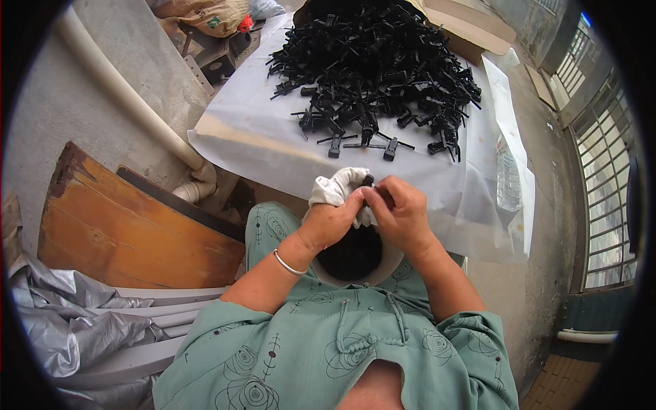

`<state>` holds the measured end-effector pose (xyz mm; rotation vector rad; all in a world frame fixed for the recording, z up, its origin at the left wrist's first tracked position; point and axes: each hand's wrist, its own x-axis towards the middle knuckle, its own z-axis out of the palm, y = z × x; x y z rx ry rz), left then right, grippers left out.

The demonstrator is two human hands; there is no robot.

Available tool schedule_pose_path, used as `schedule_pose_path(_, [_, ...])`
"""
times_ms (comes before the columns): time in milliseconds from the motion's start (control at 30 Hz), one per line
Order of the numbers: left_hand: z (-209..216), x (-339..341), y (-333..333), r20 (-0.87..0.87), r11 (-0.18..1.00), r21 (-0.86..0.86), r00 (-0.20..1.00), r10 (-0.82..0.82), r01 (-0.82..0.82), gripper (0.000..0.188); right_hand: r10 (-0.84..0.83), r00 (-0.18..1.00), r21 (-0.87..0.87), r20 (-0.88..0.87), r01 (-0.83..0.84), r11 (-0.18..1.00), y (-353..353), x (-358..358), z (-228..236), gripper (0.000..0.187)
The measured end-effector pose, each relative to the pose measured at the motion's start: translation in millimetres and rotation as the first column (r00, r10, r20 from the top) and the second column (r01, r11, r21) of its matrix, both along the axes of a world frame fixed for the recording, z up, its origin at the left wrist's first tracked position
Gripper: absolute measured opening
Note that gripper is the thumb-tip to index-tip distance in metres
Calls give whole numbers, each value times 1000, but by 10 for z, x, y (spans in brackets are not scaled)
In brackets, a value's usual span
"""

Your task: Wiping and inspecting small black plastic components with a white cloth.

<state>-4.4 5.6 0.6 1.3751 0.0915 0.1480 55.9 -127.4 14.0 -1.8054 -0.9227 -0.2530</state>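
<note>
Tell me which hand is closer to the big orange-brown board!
Left. The left hand is off to the board's right, with the orange-brown board on its side. The right hand is farther right, beyond the left one.

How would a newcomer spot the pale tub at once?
Start at the big white-covered table, then come down past its near edge to the green-patterned legs. The tub sits between them, below the left hand and right hand. Its round pale rim around a dark inside sets it apart from the green fabric.
</note>
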Motion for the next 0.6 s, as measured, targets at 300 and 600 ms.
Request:
schedule_pose_path(300, [83, -51, -15, 44, 978, 196, 997, 59, -66, 27, 194, 943, 41, -270, -190, 981, -27, 75, -96, 26])
schedule_pose_path(600, [-35, -41, -53, 399, 614, 702, 914, 81, -361, 29, 167, 819, 106, -549, -131, 986, 41, -13, -225, 25])
